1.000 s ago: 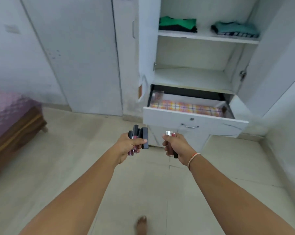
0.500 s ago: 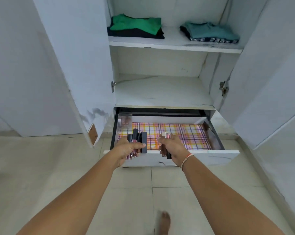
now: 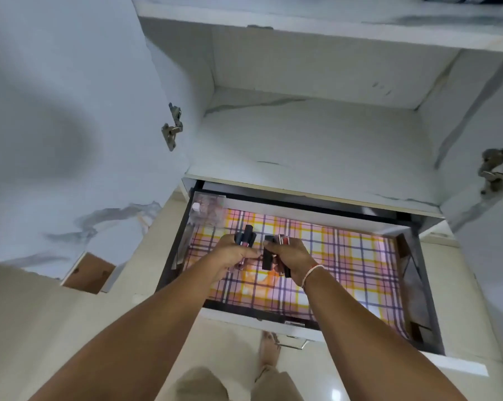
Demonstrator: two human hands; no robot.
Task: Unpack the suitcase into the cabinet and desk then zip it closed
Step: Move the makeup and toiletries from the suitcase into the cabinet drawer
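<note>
Both hands hover over the open cabinet drawer (image 3: 276, 320), which is lined with plaid paper in pink, yellow and purple. My left hand (image 3: 235, 253) grips a bundle of dark lipstick tubes (image 3: 246, 236) that stick up past its fingers. My right hand (image 3: 291, 256) grips more lipstick tubes (image 3: 269, 257), black with one red cap. The two hands nearly touch at the drawer's middle left. The suitcase is out of view.
A clear plastic organiser (image 3: 206, 211) sits in the drawer's back left corner. Above the drawer is a bare white shelf (image 3: 316, 146). The left cabinet door (image 3: 65, 134) stands open beside my left arm. My feet are on the tiled floor below the drawer front.
I have stepped close to the cabinet and lean over the drawer. Both hands, still holding the lipsticks, have moved from in front of the drawer to above its lining and drawn together.
</note>
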